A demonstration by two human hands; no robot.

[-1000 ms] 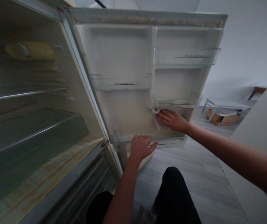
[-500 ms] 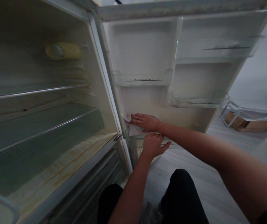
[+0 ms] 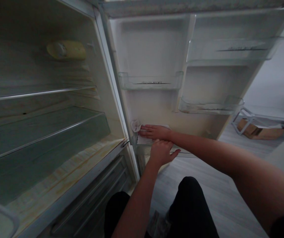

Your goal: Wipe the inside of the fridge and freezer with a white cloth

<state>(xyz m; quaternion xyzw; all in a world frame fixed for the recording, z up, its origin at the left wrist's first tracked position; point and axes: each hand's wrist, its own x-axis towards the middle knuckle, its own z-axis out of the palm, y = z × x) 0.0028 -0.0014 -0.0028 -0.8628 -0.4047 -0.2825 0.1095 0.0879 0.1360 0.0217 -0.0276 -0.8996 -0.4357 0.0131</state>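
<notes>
My right hand (image 3: 155,132) lies flat with its fingers stretched out on a white cloth (image 3: 144,139). The cloth is against the inner side of the open fridge door (image 3: 154,112), low down near the hinge, just above the bottom door shelf. Right below that hand, my left hand (image 3: 162,152) rests at the edge of the bottom door shelf, its fingers curled over the rim and the thumb pointing away to the right. A crumpled end of the cloth sticks out past my right fingertips.
To the left is the open fridge with glass shelves (image 3: 82,122) and a yellowish lamp cover (image 3: 67,50). Clear door bins (image 3: 151,82) project above my hands. A cardboard box (image 3: 261,129) stands under a white-framed table (image 3: 275,113) at the right.
My right hand and the cloth have shifted slightly down along the door, closer to the bottom shelf. The left hand has hardly moved. The view has tilted a little.
</notes>
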